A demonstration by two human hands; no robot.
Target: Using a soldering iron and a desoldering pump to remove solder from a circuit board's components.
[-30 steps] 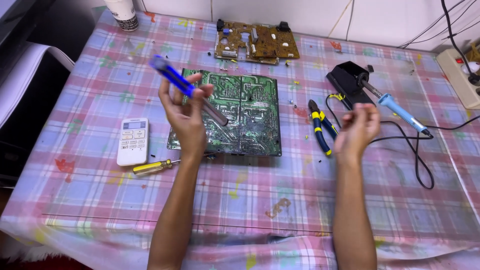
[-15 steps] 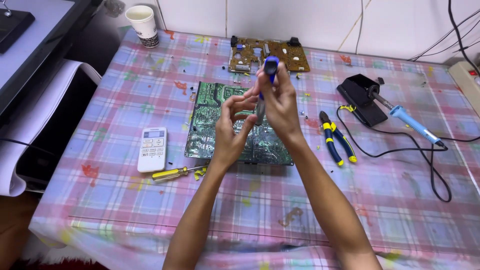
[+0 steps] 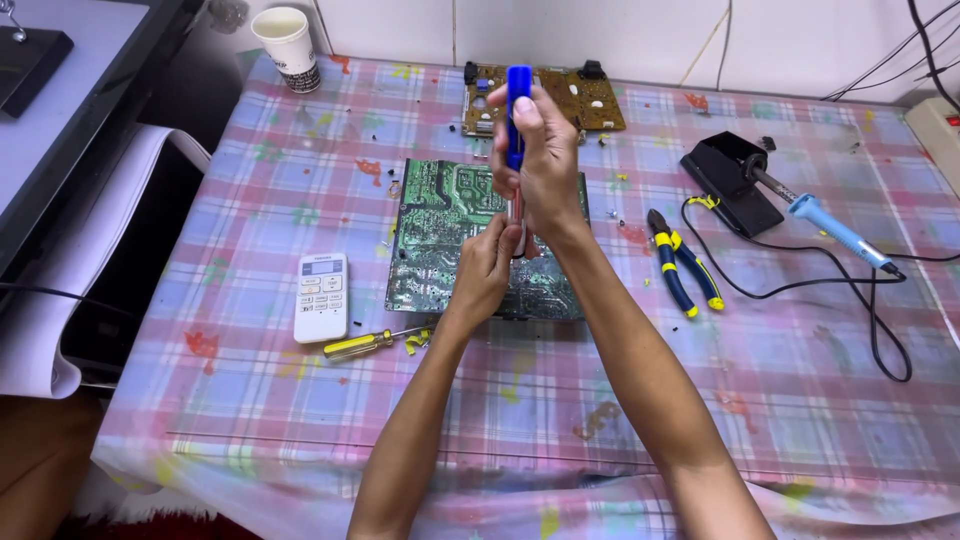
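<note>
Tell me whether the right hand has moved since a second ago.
Yes. The right hand has swung left from beside the pliers to above the green board, now gripping the blue tool.

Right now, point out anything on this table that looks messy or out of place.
Small dark bits lie scattered on the checked tablecloth around the green circuit board. The soldering iron lies half off its black stand, cord looping loosely. Both hands grip a blue tool over the board.
</note>
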